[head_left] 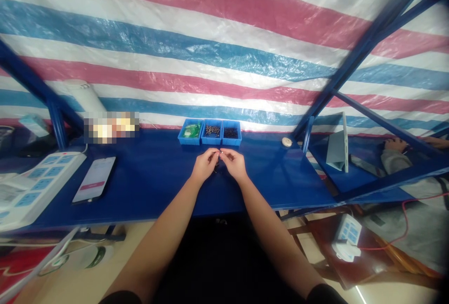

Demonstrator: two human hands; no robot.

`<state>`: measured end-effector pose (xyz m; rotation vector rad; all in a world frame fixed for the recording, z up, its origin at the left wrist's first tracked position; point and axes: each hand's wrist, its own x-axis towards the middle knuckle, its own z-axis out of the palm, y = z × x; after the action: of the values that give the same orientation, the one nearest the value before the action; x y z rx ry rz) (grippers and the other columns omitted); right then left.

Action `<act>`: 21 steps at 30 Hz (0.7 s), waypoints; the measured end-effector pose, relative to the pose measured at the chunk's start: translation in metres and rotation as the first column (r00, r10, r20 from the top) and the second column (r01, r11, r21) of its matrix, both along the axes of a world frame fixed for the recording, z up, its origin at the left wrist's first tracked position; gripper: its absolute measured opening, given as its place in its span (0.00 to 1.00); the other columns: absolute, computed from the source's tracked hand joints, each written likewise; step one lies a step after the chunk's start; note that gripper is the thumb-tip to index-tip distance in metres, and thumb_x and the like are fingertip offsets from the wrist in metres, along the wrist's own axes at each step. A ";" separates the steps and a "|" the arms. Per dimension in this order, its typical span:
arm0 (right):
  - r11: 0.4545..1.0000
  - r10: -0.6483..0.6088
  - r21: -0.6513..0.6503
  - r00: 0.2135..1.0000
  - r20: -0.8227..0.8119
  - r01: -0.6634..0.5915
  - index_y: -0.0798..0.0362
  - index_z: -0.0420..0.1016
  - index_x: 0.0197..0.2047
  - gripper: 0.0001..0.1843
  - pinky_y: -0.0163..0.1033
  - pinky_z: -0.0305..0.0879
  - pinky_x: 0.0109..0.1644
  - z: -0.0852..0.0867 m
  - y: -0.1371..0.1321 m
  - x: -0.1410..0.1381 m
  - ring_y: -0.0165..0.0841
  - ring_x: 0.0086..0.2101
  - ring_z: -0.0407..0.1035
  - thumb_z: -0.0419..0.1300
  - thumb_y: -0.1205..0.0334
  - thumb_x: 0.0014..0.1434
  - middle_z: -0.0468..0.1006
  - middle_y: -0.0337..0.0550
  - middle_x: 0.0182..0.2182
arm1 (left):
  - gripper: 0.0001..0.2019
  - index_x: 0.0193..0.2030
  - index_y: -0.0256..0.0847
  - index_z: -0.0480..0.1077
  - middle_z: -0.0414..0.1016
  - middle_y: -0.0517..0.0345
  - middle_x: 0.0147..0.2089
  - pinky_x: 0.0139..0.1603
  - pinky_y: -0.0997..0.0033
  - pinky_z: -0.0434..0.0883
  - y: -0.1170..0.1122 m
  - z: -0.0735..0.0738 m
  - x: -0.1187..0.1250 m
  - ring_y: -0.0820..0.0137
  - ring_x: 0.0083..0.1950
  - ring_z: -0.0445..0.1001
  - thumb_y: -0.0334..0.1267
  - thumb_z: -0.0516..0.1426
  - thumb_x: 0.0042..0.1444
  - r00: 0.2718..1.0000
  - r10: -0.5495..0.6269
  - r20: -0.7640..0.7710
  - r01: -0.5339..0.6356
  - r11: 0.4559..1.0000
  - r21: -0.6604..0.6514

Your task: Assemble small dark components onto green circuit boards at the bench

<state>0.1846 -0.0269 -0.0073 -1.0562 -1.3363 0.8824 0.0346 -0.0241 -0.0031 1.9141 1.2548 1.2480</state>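
Observation:
My left hand (204, 165) and my right hand (234, 163) meet over the blue table (150, 182), fingertips pinched together on a tiny metal part (220, 153) that I cannot make out clearly. Just beyond them stand three small blue bins: the left bin (190, 132) holds green pieces, the middle bin (212, 131) and the right bin (231, 133) hold small dark parts.
A phone (95, 179) with a lit screen lies at the left, beside a white power strip (33, 187). A small round white object (286, 141) sits right of the bins. A white stand (338, 147) and another person's hand (395, 144) are at the right. A striped tarp hangs behind.

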 end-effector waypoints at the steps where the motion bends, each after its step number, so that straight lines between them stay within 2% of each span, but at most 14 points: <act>1: 1.000 0.003 0.006 1.000 0.007 -0.003 0.52 0.80 0.45 0.17 0.42 0.75 0.45 0.001 -0.001 0.000 0.36 0.36 0.77 0.64 0.51 0.55 0.83 0.45 0.38 | 0.13 0.45 0.44 0.71 0.77 0.60 0.32 0.35 0.74 0.71 0.000 0.000 0.000 0.72 0.30 0.76 0.48 0.51 0.64 1.000 0.000 -0.007 0.000 1.000 0.001; 9: 1.000 0.013 0.017 1.000 0.015 -0.014 0.52 0.81 0.44 0.18 0.42 0.75 0.44 0.003 -0.002 -0.001 0.36 0.35 0.77 0.64 0.51 0.54 0.83 0.45 0.37 | 0.14 0.40 0.43 0.70 0.75 0.61 0.29 0.34 0.74 0.70 0.000 0.002 -0.001 0.72 0.30 0.75 0.48 0.49 0.65 0.999 0.003 -0.039 -0.004 1.000 -0.004; 15: 1.000 -0.021 0.014 0.999 0.033 0.021 0.51 0.81 0.45 0.17 0.42 0.75 0.45 0.003 -0.002 0.000 0.37 0.36 0.77 0.63 0.52 0.56 0.83 0.45 0.38 | 0.14 0.49 0.44 0.70 0.78 0.60 0.32 0.35 0.73 0.73 0.001 -0.003 0.000 0.71 0.31 0.77 0.49 0.52 0.63 0.999 -0.013 0.036 0.015 0.999 -0.038; 21: 1.000 0.003 0.028 1.000 0.020 -0.004 0.51 0.80 0.45 0.16 0.43 0.75 0.45 0.002 -0.002 0.001 0.37 0.37 0.78 0.62 0.52 0.57 0.83 0.46 0.39 | 0.15 0.49 0.44 0.73 0.80 0.58 0.37 0.37 0.72 0.75 0.002 -0.005 -0.001 0.70 0.32 0.78 0.48 0.53 0.63 0.999 -0.002 0.038 0.002 1.000 -0.012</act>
<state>0.1856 -0.0289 -0.0048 -1.0436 -1.3636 0.8556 0.0339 -0.0221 -0.0083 1.8741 1.2379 1.2673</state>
